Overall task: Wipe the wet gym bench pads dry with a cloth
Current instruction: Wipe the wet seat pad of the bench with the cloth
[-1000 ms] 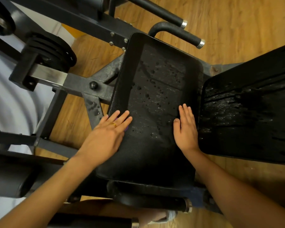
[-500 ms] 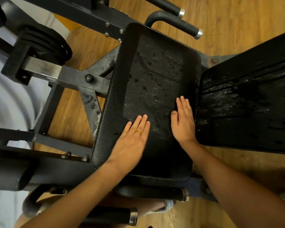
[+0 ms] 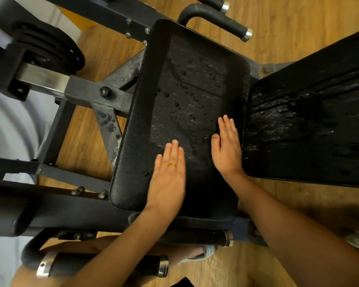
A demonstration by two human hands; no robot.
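My left hand [image 3: 168,179] and right hand [image 3: 228,148] lie flat, fingers straight, on one wet pad [image 3: 195,79]; a second wet pad [image 3: 309,131] sits right, the metal frame [image 3: 81,88] left.

The seat pad [image 3: 195,96] is black with shiny water dots. The floor [image 3: 298,19] is brown wood. The ring [image 3: 172,164] is gold.

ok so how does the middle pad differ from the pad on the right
The middle pad carries separate round drops on its far half; the right pad shows a streaky wet film. The left hand and right hand lie flat on the middle pad; neither is on the right pad. The middle pad sits whole in view; the right pad runs off the frame. Both are black and wet.
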